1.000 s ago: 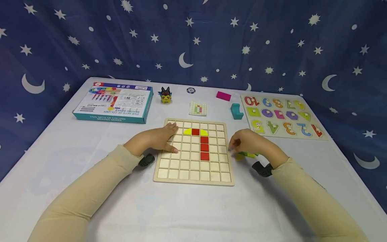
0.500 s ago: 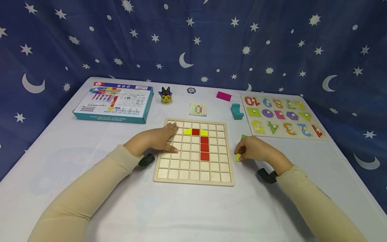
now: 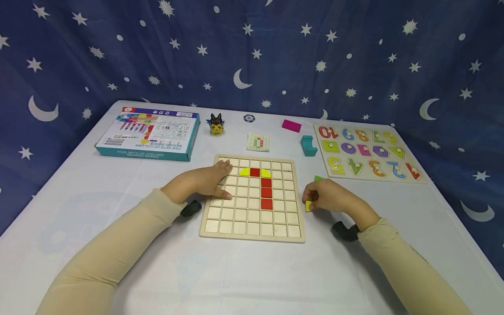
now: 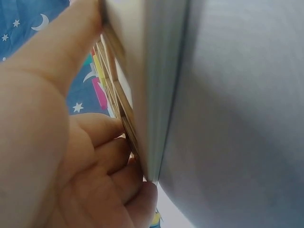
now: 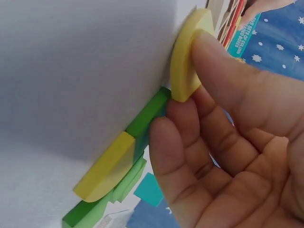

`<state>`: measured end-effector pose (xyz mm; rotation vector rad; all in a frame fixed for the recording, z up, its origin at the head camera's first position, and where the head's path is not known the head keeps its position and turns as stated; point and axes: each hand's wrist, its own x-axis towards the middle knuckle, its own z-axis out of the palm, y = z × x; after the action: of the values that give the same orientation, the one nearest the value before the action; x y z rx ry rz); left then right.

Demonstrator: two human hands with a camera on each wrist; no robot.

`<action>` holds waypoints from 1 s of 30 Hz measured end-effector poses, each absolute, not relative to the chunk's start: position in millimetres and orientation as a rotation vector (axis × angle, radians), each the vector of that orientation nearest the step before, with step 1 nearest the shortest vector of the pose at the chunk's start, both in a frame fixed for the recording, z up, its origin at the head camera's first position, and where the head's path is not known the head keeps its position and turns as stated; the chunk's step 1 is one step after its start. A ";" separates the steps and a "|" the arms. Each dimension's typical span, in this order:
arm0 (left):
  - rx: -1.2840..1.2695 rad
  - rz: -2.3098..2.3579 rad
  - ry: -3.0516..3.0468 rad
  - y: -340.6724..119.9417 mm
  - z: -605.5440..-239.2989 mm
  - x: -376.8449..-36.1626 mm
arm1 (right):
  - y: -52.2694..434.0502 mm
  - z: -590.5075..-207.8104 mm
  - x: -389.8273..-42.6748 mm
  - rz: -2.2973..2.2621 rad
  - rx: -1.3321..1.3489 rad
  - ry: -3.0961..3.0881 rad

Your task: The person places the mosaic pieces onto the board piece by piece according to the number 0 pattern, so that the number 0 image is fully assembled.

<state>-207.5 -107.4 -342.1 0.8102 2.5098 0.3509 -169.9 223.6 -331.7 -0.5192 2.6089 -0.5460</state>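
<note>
A wooden grid board [image 3: 252,221] lies in front of me, with two yellow quarter-round pieces [image 3: 244,171] and several red squares [image 3: 266,192] set in it. My left hand [image 3: 204,181] rests flat on the board's left side, fingers straight; its wrist view shows the board's edge [image 4: 124,109] against the fingers. My right hand [image 3: 328,194] sits just right of the board, thumb and fingers pinching a yellow quarter-round piece [image 5: 187,57] [image 3: 308,205] that touches the table. More green pieces [image 5: 145,116] and another yellow piece [image 5: 104,168] lie under that hand; a green piece [image 3: 318,178] shows behind it.
A teal boxed set [image 3: 149,133] lies at the back left, with a small figurine [image 3: 215,124], a chip [image 3: 248,117] and a pattern card [image 3: 257,141] nearby. A pink block [image 3: 291,125], a teal block [image 3: 308,145] and a number puzzle board [image 3: 368,151] sit at the back right.
My right hand drew back to the right off the board's edge onto the pile of pieces, then closed on a yellow piece. My left hand has stayed put.
</note>
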 end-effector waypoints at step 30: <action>0.800 0.364 2.501 -108.1 -340.6 -206.1 | 175.1 -307.0 -174.7 -0.570 -0.698 2.498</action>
<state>-206.1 -108.1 -340.6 0.7998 2.5011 0.3644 -174.7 175.1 -307.0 -0.6981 2.4977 -0.5703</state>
